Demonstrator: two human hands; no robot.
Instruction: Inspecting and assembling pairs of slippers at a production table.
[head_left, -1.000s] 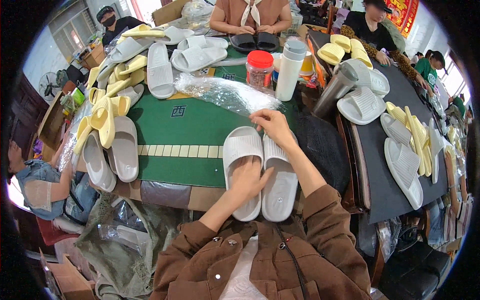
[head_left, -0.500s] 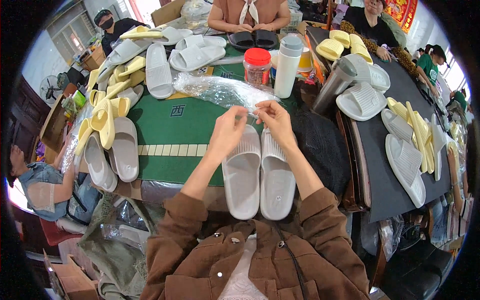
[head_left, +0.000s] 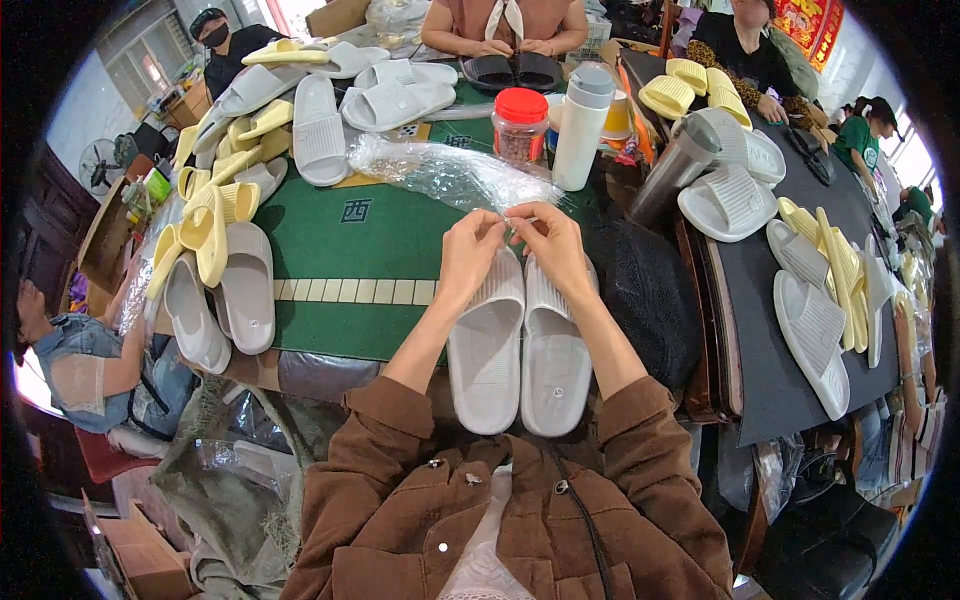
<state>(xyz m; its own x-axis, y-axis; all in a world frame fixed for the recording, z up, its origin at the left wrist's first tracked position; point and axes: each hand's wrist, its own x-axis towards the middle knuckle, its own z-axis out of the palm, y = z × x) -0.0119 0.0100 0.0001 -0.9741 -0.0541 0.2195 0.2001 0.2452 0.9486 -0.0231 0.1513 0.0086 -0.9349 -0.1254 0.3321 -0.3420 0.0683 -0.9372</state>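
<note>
Both of my hands meet above the toe ends of a pair of grey slide slippers, which stand side by side at the table's near edge. My left hand is closed in a pinch, its fingertips by those of my right hand, which pinches too. Something thin and small seems to be between the fingertips; I cannot make out what. Just beyond the hands lies a bundle of clear plastic film. My fingers and wrists partly cover the slippers' straps.
Grey and yellow slippers are heaped at the left, more on the black table at right. A red-lidded jar, white bottle and steel tumbler stand beyond my hands. Black mesh fabric lies right. Several people sit around.
My left hand has moved slightly right and my fingertips have come together. The slippers before me stay put. A dark slipper now shows by the person at the far right.
</note>
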